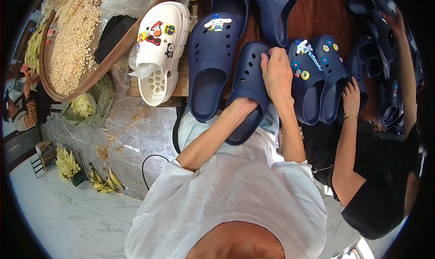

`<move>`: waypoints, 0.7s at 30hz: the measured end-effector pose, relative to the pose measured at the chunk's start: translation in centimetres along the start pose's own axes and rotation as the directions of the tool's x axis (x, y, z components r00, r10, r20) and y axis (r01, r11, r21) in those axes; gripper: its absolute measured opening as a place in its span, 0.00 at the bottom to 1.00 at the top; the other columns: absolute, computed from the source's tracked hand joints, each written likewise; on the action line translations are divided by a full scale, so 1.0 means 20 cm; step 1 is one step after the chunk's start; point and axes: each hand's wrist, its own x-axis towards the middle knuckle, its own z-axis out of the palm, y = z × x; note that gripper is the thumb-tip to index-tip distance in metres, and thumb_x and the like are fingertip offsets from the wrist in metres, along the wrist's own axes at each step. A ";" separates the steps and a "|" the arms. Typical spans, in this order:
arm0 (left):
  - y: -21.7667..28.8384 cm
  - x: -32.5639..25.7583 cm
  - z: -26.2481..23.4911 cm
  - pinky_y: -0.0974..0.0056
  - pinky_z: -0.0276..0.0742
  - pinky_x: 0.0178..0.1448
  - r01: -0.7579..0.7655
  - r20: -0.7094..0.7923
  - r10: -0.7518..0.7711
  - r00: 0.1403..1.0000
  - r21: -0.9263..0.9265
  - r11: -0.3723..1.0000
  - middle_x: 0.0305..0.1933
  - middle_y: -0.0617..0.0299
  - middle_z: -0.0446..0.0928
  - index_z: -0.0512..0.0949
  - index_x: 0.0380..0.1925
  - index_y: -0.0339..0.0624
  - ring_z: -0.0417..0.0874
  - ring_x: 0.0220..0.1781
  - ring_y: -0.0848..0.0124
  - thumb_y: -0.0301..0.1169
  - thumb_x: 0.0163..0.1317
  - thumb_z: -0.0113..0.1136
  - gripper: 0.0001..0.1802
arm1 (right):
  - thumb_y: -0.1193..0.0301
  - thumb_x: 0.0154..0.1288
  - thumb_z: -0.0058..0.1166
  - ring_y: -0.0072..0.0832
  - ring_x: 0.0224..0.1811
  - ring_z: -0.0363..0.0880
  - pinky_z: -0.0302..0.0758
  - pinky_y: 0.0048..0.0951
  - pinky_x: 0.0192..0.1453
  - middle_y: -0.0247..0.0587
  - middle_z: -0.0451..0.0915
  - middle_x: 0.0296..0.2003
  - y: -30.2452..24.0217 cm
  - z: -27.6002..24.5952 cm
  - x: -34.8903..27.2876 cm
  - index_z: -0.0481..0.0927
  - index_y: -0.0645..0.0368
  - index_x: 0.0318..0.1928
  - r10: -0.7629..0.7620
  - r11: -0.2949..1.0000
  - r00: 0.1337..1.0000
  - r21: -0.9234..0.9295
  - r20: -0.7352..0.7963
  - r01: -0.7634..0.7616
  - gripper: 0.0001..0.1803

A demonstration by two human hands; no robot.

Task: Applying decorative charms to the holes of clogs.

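Observation:
A dark blue clog [248, 83] with plain holes lies in front of me at the table's near edge. My left hand [244, 106] reaches inside it through the foot opening, so its fingers are hidden. Curled against the right side of the toe is my right hand [277, 74]; its fingers are closed, and whatever is in them is too small or covered to make out. Left of this clog rests another blue clog [212, 46] with a white cartoon charm. A pair of blue clogs [317, 77] with flower and cartoon charms stands to the right.
A white clog [161, 43] with colourful charms sits further left, beside a woven tray [102, 73] of pale kernels. More blue clogs [274, 9] lie at the back. On the right, a co-worker's hand [351, 98] touches a clog. Corn ears [68, 164] are on the floor.

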 end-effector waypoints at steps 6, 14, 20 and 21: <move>-0.03 -0.05 -0.01 0.59 0.72 0.69 -0.036 0.029 0.034 0.999 0.087 0.996 0.66 0.62 0.73 0.69 0.66 0.48 0.77 0.63 0.67 0.28 0.75 0.49 0.21 | 0.71 0.78 0.41 0.50 0.36 0.80 0.76 0.42 0.42 0.54 0.79 0.35 0.13 0.01 -0.01 0.74 0.65 0.41 0.081 0.965 0.995 0.256 -0.061 -0.063 0.10; -0.08 -0.25 -0.16 0.58 0.72 0.69 -0.159 0.097 0.127 0.987 0.498 0.852 0.66 0.58 0.73 0.69 0.65 0.42 0.77 0.62 0.65 0.22 0.71 0.50 0.23 | 0.63 0.82 0.36 0.31 0.32 0.81 0.77 0.34 0.37 0.46 0.80 0.31 0.22 -0.02 -0.10 0.76 0.64 0.44 0.369 0.774 0.917 0.497 0.150 -0.393 0.19; -0.05 -0.44 -0.07 0.58 0.65 0.75 -0.099 -0.013 0.106 0.994 0.278 0.955 0.69 0.53 0.68 0.63 0.69 0.34 0.72 0.69 0.62 0.15 0.67 0.49 0.29 | 0.67 0.80 0.41 0.43 0.33 0.81 0.76 0.39 0.40 0.52 0.80 0.33 0.20 -0.07 -0.04 0.76 0.64 0.43 0.251 0.893 0.966 0.368 0.065 -0.257 0.14; -0.05 -0.46 -0.05 0.58 0.64 0.76 -0.069 -0.043 0.075 0.996 0.132 0.989 0.70 0.53 0.67 0.62 0.69 0.34 0.70 0.70 0.62 0.15 0.67 0.49 0.30 | 0.68 0.78 0.45 0.52 0.37 0.80 0.75 0.43 0.43 0.57 0.80 0.36 0.22 -0.04 -0.03 0.77 0.65 0.42 0.206 0.923 0.976 0.318 0.064 -0.216 0.12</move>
